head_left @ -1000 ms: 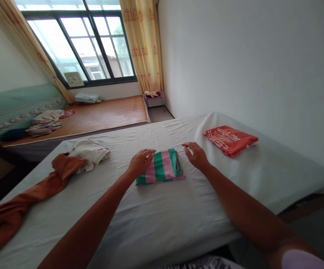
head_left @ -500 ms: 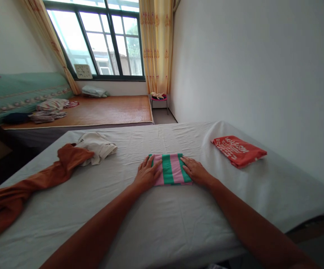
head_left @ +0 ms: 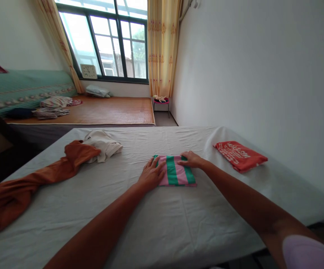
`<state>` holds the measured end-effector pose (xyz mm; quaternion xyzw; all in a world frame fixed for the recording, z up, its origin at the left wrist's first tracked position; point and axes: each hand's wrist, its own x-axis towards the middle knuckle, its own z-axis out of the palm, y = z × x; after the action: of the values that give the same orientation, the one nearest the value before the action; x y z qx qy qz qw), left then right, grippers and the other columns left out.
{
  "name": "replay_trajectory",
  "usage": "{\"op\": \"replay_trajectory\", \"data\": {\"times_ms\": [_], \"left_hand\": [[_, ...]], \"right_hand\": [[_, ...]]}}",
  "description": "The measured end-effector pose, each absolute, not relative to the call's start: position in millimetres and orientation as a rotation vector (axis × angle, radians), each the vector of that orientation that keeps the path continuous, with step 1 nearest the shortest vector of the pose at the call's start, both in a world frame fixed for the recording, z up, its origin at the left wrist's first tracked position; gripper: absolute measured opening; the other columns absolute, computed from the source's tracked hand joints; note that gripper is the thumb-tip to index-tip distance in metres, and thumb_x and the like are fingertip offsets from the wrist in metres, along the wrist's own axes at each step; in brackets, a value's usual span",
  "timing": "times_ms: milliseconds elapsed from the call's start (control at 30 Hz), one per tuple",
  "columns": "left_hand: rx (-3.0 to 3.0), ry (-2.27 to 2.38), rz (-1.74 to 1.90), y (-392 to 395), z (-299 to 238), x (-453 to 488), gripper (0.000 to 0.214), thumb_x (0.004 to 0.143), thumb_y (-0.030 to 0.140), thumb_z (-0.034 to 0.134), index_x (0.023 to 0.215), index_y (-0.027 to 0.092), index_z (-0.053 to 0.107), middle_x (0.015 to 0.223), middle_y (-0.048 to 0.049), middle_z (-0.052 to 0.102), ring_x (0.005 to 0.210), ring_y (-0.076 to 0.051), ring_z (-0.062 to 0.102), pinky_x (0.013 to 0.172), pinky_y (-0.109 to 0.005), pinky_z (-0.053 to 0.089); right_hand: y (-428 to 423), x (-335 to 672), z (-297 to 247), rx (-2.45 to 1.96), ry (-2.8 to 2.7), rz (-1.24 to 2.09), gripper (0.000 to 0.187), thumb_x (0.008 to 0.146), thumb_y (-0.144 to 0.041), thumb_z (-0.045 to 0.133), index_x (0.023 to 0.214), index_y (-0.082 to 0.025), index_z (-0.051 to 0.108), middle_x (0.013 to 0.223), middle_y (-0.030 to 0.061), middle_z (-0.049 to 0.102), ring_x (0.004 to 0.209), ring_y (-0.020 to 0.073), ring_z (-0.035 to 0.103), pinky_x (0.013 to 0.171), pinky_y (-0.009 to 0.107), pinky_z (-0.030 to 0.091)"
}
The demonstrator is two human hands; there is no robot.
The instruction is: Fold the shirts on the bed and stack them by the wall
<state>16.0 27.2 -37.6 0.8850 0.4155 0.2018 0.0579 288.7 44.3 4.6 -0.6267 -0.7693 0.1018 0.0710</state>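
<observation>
A folded garment with pink and green stripes [head_left: 172, 172] lies flat on the white-sheeted surface in front of me. My left hand [head_left: 152, 173] rests on its left side, fingers stretched out over the cloth and apart. At the garment's far right corner is my right hand [head_left: 192, 160], its thumb and fingers spread and touching the cloth there. Neither hand lifts the garment. To the right lies a folded red garment [head_left: 240, 155] with white lettering. On the left, a long rust-brown garment [head_left: 46, 179] is stretched out, its far end against a crumpled cream garment [head_left: 104, 144].
The white sheet [head_left: 150, 231] covers the surface up to the wall on the right. Beyond its far edge stands a bed with a brown mat [head_left: 114, 110] and several cloths. A small stool [head_left: 161, 101] stands below the curtain [head_left: 162, 52], near the window.
My right hand has slid from the garment's right side up to its far right corner. My left hand stays on the left side. The view has shifted slightly.
</observation>
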Motion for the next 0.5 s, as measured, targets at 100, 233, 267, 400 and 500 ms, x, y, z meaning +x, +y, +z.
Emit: {"op": "replay_trajectory", "data": {"times_ms": [100,233,267,400,500], "left_hand": [[2.698,1.233,0.619,27.7,-38.8,14.4,0.047,0.094,0.041,0.041,0.140,0.031,0.047,0.152,-0.0064,0.035,0.140,-0.033,0.026,0.111,-0.052,0.030],[2.690,1.210,0.662,28.0,-38.2,14.0,0.046,0.094,0.039,0.043,0.138,0.031,0.048,0.151,-0.0052,0.035,0.140,-0.032,0.028,0.111,-0.052,0.032],[2.689,1.199,0.686,28.1,-37.3,13.9,0.045,0.094,0.038,0.043,0.138,0.030,0.049,0.151,-0.0054,0.036,0.139,-0.032,0.029,0.111,-0.052,0.032],[2.641,1.172,0.845,31.2,-32.0,12.0,0.044,0.095,0.034,0.039,0.137,0.026,0.048,0.147,-0.0081,0.042,0.135,-0.027,0.037,0.110,-0.049,0.035],[2.554,1.222,0.934,37.8,-30.5,8.2,0.043,0.096,0.035,0.036,0.135,0.024,0.049,0.143,-0.0093,0.045,0.131,-0.025,0.042,0.109,-0.046,0.037]], "right_hand": [[40.4,289.2,11.0,-1.912,-2.210,0.484,0.047,0.071,-0.054,0.068,0.099,-0.016,0.069,0.097,0.0083,0.071,0.093,0.0255,0.064,0.080,0.031,0.048],[26.5,290.3,16.6,-1.685,-1.915,1.111,0.039,0.063,-0.048,0.076,0.082,-0.014,0.069,0.077,0.0011,0.070,0.077,0.0211,0.065,0.071,0.029,0.051],[20.7,288.4,17.1,-1.559,-1.797,1.235,0.040,0.062,-0.046,0.077,0.086,-0.015,0.069,0.080,0.0005,0.071,0.078,0.0209,0.065,0.073,0.030,0.052],[-7.1,273.6,12.0,-1.188,-1.356,1.369,0.051,0.066,-0.046,0.076,0.108,-0.018,0.063,0.101,0.0036,0.072,0.090,0.0217,0.067,0.086,0.037,0.053],[-20.9,266.8,4.9,-1.145,-1.250,1.285,0.048,0.067,-0.046,0.077,0.104,-0.019,0.061,0.099,0.0039,0.071,0.092,0.0221,0.067,0.089,0.040,0.053]]}}
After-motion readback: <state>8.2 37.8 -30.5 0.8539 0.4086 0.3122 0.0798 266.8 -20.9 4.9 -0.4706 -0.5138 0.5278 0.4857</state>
